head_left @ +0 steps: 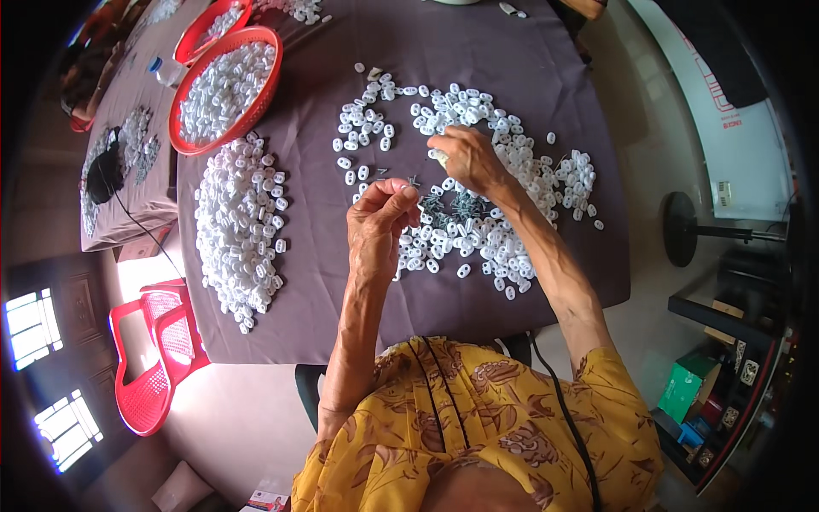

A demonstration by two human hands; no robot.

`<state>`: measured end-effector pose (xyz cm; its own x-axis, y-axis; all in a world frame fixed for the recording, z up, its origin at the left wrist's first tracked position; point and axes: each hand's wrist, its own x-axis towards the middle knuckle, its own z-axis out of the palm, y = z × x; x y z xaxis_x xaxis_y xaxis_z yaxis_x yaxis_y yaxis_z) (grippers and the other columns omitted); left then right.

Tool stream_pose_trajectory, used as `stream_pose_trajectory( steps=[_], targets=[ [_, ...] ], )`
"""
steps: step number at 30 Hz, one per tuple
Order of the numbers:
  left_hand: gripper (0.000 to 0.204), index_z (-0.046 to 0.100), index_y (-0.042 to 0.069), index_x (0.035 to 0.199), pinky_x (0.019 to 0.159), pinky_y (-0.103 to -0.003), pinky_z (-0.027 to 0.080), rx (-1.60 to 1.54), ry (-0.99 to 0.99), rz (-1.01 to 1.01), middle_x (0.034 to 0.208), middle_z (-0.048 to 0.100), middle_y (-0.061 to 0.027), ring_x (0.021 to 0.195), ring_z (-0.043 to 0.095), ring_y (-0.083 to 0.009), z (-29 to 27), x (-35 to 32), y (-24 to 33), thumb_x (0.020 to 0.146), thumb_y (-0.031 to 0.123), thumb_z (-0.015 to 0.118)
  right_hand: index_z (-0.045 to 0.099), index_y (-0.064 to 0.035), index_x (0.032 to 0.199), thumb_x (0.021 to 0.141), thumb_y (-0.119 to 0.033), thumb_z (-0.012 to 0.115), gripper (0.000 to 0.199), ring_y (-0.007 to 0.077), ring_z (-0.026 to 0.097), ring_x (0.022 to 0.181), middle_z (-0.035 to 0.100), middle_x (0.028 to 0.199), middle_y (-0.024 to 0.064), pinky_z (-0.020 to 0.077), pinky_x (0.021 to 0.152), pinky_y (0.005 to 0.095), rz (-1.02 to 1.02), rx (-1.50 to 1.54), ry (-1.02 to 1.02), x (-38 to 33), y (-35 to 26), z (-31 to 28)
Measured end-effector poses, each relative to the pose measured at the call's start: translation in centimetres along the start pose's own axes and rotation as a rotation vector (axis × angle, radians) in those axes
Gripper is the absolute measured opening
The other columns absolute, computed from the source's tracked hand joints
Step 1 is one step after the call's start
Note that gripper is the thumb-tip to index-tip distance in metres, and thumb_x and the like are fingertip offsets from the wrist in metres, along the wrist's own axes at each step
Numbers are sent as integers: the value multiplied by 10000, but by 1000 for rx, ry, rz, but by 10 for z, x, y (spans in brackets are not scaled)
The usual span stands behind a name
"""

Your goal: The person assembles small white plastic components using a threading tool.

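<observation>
Small dark metal piece (415, 182): pinched at the fingertips of your left hand (380, 224), raised a little above the surface (341, 290). Left grip closed tight on it, thumb against the bunched fingers, only the tip of the piece showing past them. Its exact shape is too small to tell.

Your right hand (467, 158): reaching farther out, fingers curled down into the spread of white plastic pieces (503, 205). Fingertips touch a white piece (438, 156) at the near edge of that spread. Cannot tell whether the right grip has closed on it or merely rests there.

Between your 2 hands, just below the right wrist: a small cluster of dark metal parts (452, 207) lying among the white ones. The held piece sits just left of this cluster, apart from it.

Left of your left hand: a long heap of white pieces (239, 230), well apart from the spread you work in.

Beyond that heap, toward the far left corner: a red basket (256, 101) filled with white pieces, and a 2nd red basket (192, 47) behind it.

Surface is covered with a dark purple cloth. A red plastic chair (158, 354) stands on the floor at the left, below the surface's edge.
</observation>
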<state>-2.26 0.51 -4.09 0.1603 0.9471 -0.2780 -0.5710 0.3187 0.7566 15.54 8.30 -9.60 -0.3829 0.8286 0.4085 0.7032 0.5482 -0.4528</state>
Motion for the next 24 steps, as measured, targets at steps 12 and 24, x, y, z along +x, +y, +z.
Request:
stream_pose_trajectory(
  steps=[12,24],
  targets=[
    [105,585,46,810,577,-216,429,11,24,-2,705,571,-3,603,532,-88,0,-1,2,780,109,663,549,9,774,678,13,477,121,274,558,674,569,696,142,443,625,371,17,145,-60,-3,0,0],
    [97,579,19,826,710,-258,491,-8,13,4,851,627,-83,753,607,-133,20,-8,1,798,88,641,606,-11,934,851,-101,508,157,203,606,768,608,875,95,490,681,312,660,1552,115,2,-53,-37]
  ],
)
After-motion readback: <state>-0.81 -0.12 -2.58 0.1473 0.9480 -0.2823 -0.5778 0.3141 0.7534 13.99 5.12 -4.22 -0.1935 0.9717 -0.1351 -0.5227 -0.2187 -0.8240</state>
